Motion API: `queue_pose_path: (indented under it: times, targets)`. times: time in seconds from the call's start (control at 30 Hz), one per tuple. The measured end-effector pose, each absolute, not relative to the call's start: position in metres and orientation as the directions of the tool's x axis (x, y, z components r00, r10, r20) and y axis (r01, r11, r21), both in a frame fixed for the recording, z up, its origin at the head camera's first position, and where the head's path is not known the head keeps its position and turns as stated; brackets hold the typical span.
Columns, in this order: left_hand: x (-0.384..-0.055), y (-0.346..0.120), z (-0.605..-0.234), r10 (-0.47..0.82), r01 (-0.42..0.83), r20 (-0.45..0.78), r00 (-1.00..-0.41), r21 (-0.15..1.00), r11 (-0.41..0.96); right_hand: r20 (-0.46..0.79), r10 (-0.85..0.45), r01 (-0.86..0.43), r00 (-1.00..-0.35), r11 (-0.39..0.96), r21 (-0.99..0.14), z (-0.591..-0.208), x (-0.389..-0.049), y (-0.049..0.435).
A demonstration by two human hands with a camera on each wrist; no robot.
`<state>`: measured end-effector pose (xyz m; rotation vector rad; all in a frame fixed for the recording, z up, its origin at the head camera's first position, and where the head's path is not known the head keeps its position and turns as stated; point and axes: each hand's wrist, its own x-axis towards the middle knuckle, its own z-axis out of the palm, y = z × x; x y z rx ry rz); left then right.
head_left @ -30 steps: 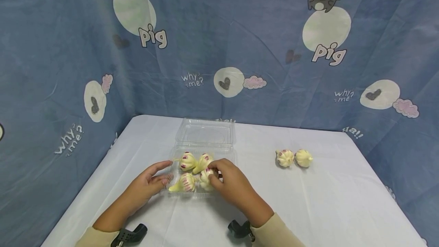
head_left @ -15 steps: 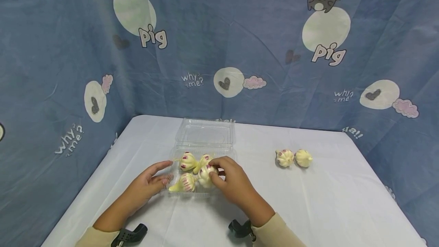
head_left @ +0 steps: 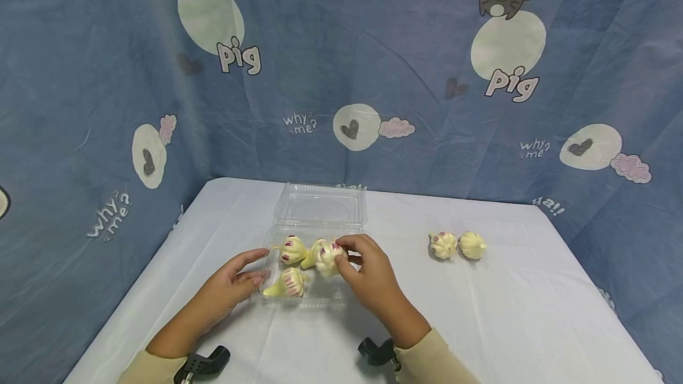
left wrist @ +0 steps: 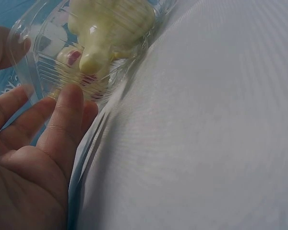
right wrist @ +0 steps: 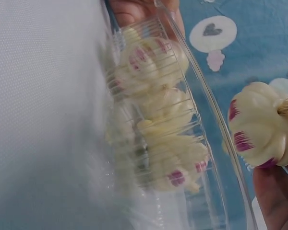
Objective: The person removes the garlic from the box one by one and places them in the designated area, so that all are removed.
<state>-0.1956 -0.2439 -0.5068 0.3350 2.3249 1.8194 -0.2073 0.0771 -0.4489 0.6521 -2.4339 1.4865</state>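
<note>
In the head view a clear plastic clamshell box (head_left: 328,300) lies with its lid flipped back. My right hand (head_left: 370,271) pinches a pale garlic bulb (head_left: 328,258) with purple streaks, raised over the box's right half. The right wrist view has this held garlic bulb (right wrist: 260,127) above the box rim, its root end facing sideways. Three other bulbs sit in the box: one front left (head_left: 292,283), one back left (head_left: 291,250), and one partly covered by the held bulb (head_left: 309,259). My left hand (head_left: 232,282) rests its extended fingers (left wrist: 62,120) at the box's left wall.
Two more garlic bulbs, one streaked (head_left: 443,246) and one plain (head_left: 472,246), stand side by side on the white-covered table (head_left: 512,301) at the right. The open lid (head_left: 320,205) lies behind the box. A blue printed curtain (head_left: 299,76) surrounds the table.
My right hand has lifted the garlic bulb from the box's front right spot, moving it up and slightly back and right. The left hand has stayed in place.
</note>
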Motion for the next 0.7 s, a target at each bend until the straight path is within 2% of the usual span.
queue_pose_path:
  times: [0.7]
  targets:
    - [-0.192, -0.243, -0.503, 0.29, 0.077, 0.017, -0.957, 0.978, 0.195, 0.432, -0.075, -0.431, -0.899, 0.33, -0.84, -0.449, -0.219, 0.093]
